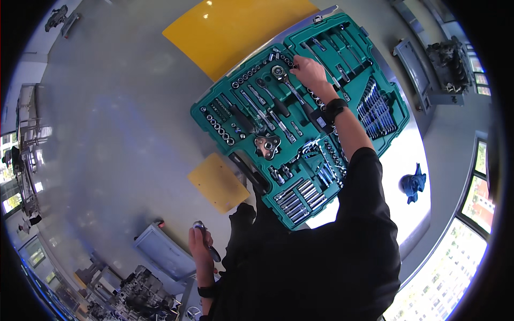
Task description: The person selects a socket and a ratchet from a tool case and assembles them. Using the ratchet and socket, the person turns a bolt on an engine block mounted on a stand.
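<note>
The open green plastic tool case [300, 123] fills the white tabletop [412, 155] almost to its edge. Right hand [309, 69], fingers curled, touches sockets at the case's twelve o'clock. Left hand [201, 246] grips a chrome ratchet [206, 241] at seven o'clock

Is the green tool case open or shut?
Open. The tool case lies spread flat, both halves facing up, with sockets and wrenches showing in their slots. The right hand reaches into it.

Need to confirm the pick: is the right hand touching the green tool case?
Touching. The head view shows the right hand with its fingers down among the sockets in the green tool case, no gap visible.
</note>
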`<state>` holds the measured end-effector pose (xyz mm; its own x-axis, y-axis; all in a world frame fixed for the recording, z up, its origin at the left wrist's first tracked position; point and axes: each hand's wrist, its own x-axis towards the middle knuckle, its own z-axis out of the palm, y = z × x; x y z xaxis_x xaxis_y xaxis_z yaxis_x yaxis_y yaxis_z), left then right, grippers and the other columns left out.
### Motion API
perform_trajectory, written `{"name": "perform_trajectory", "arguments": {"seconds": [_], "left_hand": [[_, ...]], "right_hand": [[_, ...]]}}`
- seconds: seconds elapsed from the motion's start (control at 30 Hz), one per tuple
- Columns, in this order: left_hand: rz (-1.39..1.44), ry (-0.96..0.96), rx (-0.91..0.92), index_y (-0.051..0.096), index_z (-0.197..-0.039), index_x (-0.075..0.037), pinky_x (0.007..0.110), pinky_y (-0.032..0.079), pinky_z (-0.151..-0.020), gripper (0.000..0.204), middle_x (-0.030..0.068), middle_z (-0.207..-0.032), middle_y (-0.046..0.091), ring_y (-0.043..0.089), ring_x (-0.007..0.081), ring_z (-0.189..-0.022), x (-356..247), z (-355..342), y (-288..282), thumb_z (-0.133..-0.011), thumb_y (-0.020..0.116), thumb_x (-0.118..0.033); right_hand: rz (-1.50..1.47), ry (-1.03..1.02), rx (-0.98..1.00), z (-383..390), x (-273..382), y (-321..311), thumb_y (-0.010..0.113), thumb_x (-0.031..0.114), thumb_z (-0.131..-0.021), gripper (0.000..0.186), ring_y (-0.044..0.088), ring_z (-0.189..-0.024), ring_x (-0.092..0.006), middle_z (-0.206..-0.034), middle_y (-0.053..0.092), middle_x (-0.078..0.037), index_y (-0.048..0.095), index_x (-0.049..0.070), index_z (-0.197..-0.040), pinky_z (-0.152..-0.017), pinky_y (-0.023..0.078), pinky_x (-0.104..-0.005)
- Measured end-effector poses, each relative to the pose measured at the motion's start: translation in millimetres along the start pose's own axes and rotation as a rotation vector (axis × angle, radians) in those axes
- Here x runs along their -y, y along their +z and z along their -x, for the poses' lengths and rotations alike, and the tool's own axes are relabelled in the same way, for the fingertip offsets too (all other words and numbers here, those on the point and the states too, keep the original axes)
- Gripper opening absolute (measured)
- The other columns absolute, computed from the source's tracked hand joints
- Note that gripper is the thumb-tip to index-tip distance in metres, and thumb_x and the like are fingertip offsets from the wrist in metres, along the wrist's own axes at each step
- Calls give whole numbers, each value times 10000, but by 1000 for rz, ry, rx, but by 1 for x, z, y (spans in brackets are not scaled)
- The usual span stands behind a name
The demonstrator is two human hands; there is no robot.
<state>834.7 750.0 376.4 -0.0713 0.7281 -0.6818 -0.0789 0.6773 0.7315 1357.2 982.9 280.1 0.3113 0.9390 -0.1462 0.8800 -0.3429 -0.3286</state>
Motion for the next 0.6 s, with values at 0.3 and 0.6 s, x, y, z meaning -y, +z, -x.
{"name": "perform_trajectory", "arguments": {"seconds": [0.3,0.6], "left_hand": [[10,42,-65,497,-1008,-33,238,303,-531,256,-4,-698,428,382,75,-588,19,10,-12,-1032,451,-284],[124,58,-160,485,-897,-73,232,303,-515,238,-8,-690,438,396,68,-591,34,39,-18,-1027,447,-269]], "right_hand": [[-154,-45,-64,-10,5,13,653,241,-854,212,632,-943,-307,-990,625,-91,644,126,-1031,-793,508,-426],[-152,-76,-398,-17,9,20,611,195,-896,168,636,-877,-319,-976,648,-123,642,45,-965,-759,501,-404]]}}
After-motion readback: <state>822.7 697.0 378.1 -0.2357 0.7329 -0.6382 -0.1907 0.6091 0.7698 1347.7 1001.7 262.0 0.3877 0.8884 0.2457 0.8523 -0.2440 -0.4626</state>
